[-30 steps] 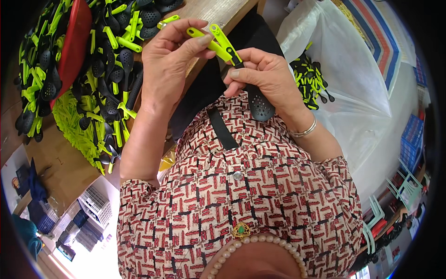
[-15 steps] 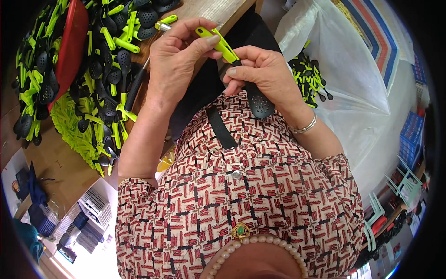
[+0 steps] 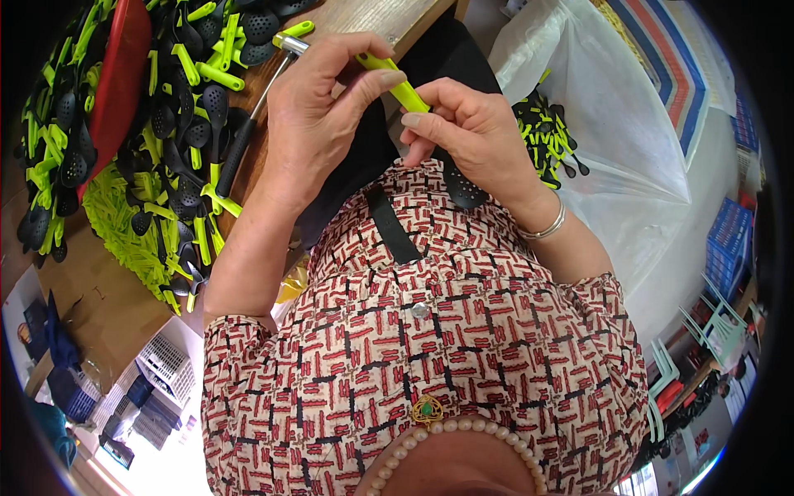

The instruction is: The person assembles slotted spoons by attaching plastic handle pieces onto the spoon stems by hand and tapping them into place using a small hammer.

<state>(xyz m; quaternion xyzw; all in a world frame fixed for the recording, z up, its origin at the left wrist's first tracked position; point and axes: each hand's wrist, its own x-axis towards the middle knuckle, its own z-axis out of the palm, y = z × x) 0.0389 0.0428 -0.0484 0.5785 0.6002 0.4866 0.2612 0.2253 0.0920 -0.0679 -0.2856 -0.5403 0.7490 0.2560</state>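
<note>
The left hand (image 3: 318,107) pinched the green handle's (image 3: 407,89) top; the right hand (image 3: 480,136) pinched its bottom — likely to keep it steady. The black spoon (image 3: 466,190) poked out below. A hammer (image 3: 245,136) lay left of both — maybe to stay handy.

We see a brown wooden table (image 3: 339,18) crowded with black and lime-green utensils (image 3: 198,132).
Just right of the red, curved, smooth panel (image 3: 122,91), we find black plastic slotted spoons (image 3: 260,26) and lime-green plastic handles (image 3: 186,64) heaped together. Just below it sits a mound of slim lime-green strips (image 3: 124,227); farther right lies a hammer (image 3: 238,149) with a silvery metal head and black grip. Left of it, more utensils pile up; what bears them, we cannot tell.
</note>
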